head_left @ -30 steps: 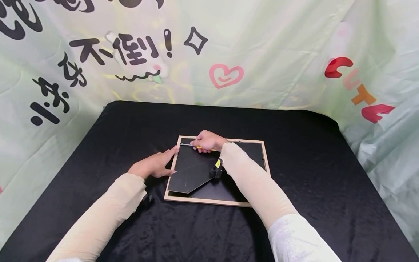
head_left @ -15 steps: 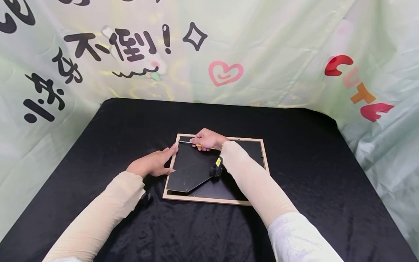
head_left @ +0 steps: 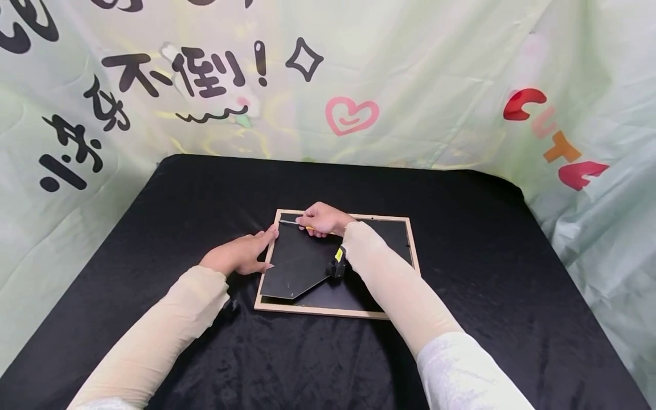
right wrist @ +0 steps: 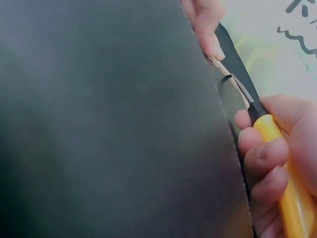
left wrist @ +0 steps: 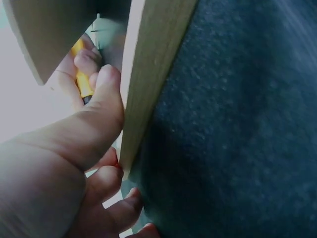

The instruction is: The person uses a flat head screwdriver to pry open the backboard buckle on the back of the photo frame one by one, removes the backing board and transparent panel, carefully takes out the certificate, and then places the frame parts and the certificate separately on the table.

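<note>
A picture frame (head_left: 318,310) with a light wooden border lies face down, its black backing (head_left: 389,236) showing. A black angled flap (head_left: 294,279) stands partly raised from the back. My right hand (head_left: 324,218) grips a screwdriver (right wrist: 293,191) by its yellow handle. Its metal shaft points at the frame's upper left corner and meets a small dark tab (right wrist: 227,77) at the inner edge. My left hand (head_left: 238,254) rests against the left border, thumb (left wrist: 106,94) and index finger spread along the wood. In the right wrist view the flap hides much of the frame.
A black cloth (head_left: 471,256) covers the table under the frame. Behind and beside it hangs a pale printed curtain (head_left: 430,85) with lettering and a pink heart. A black wrist camera (head_left: 336,266) on my right wrist sits close over the flap.
The head view has shifted slightly. Both hands, the screwdriver and the frame keep nearly the same places relative to one another.
</note>
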The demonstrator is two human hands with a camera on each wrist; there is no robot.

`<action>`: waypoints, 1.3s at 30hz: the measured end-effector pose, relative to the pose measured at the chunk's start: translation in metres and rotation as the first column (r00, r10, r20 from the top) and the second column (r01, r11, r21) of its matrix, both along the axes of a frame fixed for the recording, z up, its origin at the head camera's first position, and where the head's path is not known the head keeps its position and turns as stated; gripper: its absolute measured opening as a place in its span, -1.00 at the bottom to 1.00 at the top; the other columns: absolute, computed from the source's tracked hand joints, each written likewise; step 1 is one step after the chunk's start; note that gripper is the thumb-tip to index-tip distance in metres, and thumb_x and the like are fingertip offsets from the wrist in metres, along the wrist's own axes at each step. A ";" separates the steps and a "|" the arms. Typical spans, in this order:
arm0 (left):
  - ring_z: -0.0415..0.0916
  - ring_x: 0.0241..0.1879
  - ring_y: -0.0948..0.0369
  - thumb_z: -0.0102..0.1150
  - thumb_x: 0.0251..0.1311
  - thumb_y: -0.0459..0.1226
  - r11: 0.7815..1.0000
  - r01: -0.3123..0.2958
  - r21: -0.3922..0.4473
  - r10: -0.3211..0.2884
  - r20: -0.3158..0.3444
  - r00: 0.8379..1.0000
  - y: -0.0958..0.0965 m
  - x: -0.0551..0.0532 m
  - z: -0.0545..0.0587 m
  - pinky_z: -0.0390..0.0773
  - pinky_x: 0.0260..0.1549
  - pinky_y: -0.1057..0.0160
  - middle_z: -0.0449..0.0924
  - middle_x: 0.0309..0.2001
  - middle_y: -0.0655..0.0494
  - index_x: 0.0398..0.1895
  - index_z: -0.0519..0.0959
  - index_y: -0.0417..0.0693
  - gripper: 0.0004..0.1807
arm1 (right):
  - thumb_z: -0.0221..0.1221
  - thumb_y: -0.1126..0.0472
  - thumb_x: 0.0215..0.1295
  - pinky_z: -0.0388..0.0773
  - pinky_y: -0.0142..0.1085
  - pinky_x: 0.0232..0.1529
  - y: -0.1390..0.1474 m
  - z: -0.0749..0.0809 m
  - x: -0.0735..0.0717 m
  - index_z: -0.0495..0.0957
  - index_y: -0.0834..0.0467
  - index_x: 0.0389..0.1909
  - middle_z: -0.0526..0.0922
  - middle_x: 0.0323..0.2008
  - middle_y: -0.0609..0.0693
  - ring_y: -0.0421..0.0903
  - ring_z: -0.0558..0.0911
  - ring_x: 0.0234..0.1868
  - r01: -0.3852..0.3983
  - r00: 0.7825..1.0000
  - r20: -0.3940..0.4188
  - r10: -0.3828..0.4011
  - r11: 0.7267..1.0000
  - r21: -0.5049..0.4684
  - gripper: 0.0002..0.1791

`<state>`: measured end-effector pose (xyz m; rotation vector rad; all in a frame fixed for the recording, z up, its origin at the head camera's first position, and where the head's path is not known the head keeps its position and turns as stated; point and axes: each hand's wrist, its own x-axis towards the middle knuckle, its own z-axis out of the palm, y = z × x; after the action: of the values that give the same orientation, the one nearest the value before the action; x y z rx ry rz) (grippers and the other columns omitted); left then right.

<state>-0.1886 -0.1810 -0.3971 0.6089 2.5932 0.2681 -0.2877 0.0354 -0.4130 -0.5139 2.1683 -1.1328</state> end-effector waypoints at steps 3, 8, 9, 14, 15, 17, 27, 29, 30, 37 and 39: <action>0.07 0.40 -0.17 0.23 0.27 -0.13 1.000 -0.007 0.000 0.007 0.003 1.000 0.001 -0.002 -0.001 0.13 0.33 -0.05 0.00 0.45 -0.34 0.50 -0.11 -0.33 -0.05 | 0.06 0.13 0.46 0.35 -0.39 -0.66 0.000 0.002 0.000 0.58 0.26 -0.38 0.47 -0.66 -0.02 -0.17 0.40 -0.71 -0.012 1.000 -0.023 0.013 1.000 0.026 -0.69; 0.16 0.36 -0.15 0.25 0.25 -0.17 0.998 0.002 0.057 0.000 -0.036 0.999 0.004 -0.006 -0.005 0.18 0.31 -0.03 0.05 0.44 -0.32 0.49 -0.06 -0.34 -0.07 | 0.03 0.11 0.48 0.37 -0.38 -0.65 0.010 0.006 -0.001 0.60 0.25 -0.34 0.49 -0.62 -0.01 -0.16 0.42 -0.69 -0.003 0.999 -0.036 0.005 0.997 0.075 -0.68; 0.18 0.35 -0.15 0.26 0.24 -0.18 0.998 0.011 0.068 -0.008 -0.050 0.999 0.005 -0.007 -0.005 0.19 0.31 -0.03 0.06 0.43 -0.32 0.48 -0.04 -0.35 -0.08 | 0.02 0.10 0.49 0.37 -0.37 -0.65 0.013 0.007 -0.002 0.60 0.25 -0.33 0.50 -0.62 -0.01 -0.16 0.42 -0.69 0.001 0.999 -0.035 0.002 0.997 0.082 -0.67; 0.13 0.38 -0.15 0.33 0.17 -0.17 0.999 -0.020 0.038 0.021 -0.050 0.999 0.010 -0.010 -0.001 0.20 0.30 -0.03 -0.06 0.48 -0.28 0.50 0.03 -0.23 -0.07 | 0.01 0.08 0.50 0.39 -0.37 -0.64 0.029 0.014 0.001 0.61 0.26 -0.29 0.51 -0.59 0.01 -0.15 0.44 -0.67 0.002 1.000 -0.027 0.000 0.997 0.074 -0.65; 0.11 0.39 -0.15 0.35 0.15 -0.16 0.999 -0.037 0.020 0.037 -0.041 0.998 0.011 -0.010 0.001 0.21 0.30 -0.03 -0.09 0.49 -0.27 0.51 0.03 -0.17 -0.05 | 0.01 0.08 0.50 0.39 -0.37 -0.64 0.032 0.016 0.003 0.61 0.26 -0.29 0.51 -0.59 0.01 -0.15 0.44 -0.67 0.001 1.000 -0.027 0.001 0.998 0.069 -0.65; 0.07 0.40 -0.16 0.38 0.12 -0.13 0.998 -0.060 -0.028 0.059 -0.026 0.998 0.014 -0.011 0.005 0.22 0.28 -0.06 -0.11 0.50 -0.26 0.53 0.03 -0.06 -0.03 | 0.01 0.08 0.50 0.40 -0.37 -0.63 0.037 0.021 0.006 0.61 0.26 -0.28 0.51 -0.57 0.02 -0.15 0.44 -0.66 -0.001 1.000 -0.031 0.003 0.998 0.065 -0.65; 0.07 0.40 -0.15 0.50 -0.04 -0.05 0.989 -0.057 -0.134 0.051 -0.045 0.998 0.015 -0.017 0.019 0.25 0.26 -0.07 0.06 0.45 -0.26 0.53 0.04 -0.05 0.11 | 0.00 0.06 0.50 0.41 -0.36 -0.63 0.075 0.037 0.020 0.61 0.31 -0.18 0.51 -0.55 0.02 -0.14 0.44 -0.66 0.006 0.999 -0.041 -0.003 0.998 0.065 -0.62; 0.11 0.39 -0.15 0.50 -0.05 0.00 0.990 -0.068 -0.126 0.063 -0.044 0.997 0.013 -0.021 0.018 0.27 0.24 -0.08 0.10 0.44 -0.25 0.53 0.03 -0.05 0.13 | 0.00 0.07 0.51 0.40 -0.36 -0.62 0.086 0.040 0.021 0.61 0.32 -0.17 0.51 -0.55 0.03 -0.14 0.44 -0.65 0.016 0.999 -0.041 -0.014 0.998 0.061 -0.62; 0.15 0.36 -0.15 0.48 -0.05 0.04 0.990 -0.076 -0.116 0.070 -0.050 0.996 0.012 -0.023 0.018 0.30 0.22 -0.10 0.15 0.42 -0.26 0.52 0.06 -0.05 0.12 | 0.00 0.08 0.51 0.40 -0.36 -0.63 0.092 0.041 0.022 0.61 0.33 -0.17 0.51 -0.54 0.03 -0.14 0.44 -0.65 0.020 0.999 -0.044 -0.018 0.998 0.061 -0.62; 0.56 -0.10 -0.05 0.11 0.34 0.01 0.994 -0.109 0.024 0.111 -0.220 0.969 0.015 -0.042 0.006 0.54 -0.16 -0.02 0.59 -0.08 -0.15 0.18 0.49 -0.10 -0.51 | -0.03 0.07 0.52 0.41 -0.35 -0.62 0.134 0.045 0.026 0.57 0.36 -0.15 0.51 -0.53 0.02 -0.14 0.44 -0.65 0.078 0.996 -0.057 -0.074 0.994 0.075 -0.60; 0.56 -0.27 0.00 0.09 0.38 -0.08 0.985 -0.151 0.079 0.166 -0.248 0.955 0.017 -0.047 0.003 0.54 -0.29 0.04 0.58 -0.26 -0.09 -0.02 0.53 -0.17 -0.66 | -0.02 0.07 0.52 0.41 -0.35 -0.62 0.144 0.044 0.028 0.57 0.36 -0.15 0.52 -0.53 0.02 -0.14 0.45 -0.65 0.099 0.994 -0.057 -0.095 0.992 0.076 -0.60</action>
<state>-0.2358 -0.1636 -0.3940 0.4819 2.8966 0.3394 -0.2598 0.1790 -0.3694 -0.4117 2.2955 -1.0904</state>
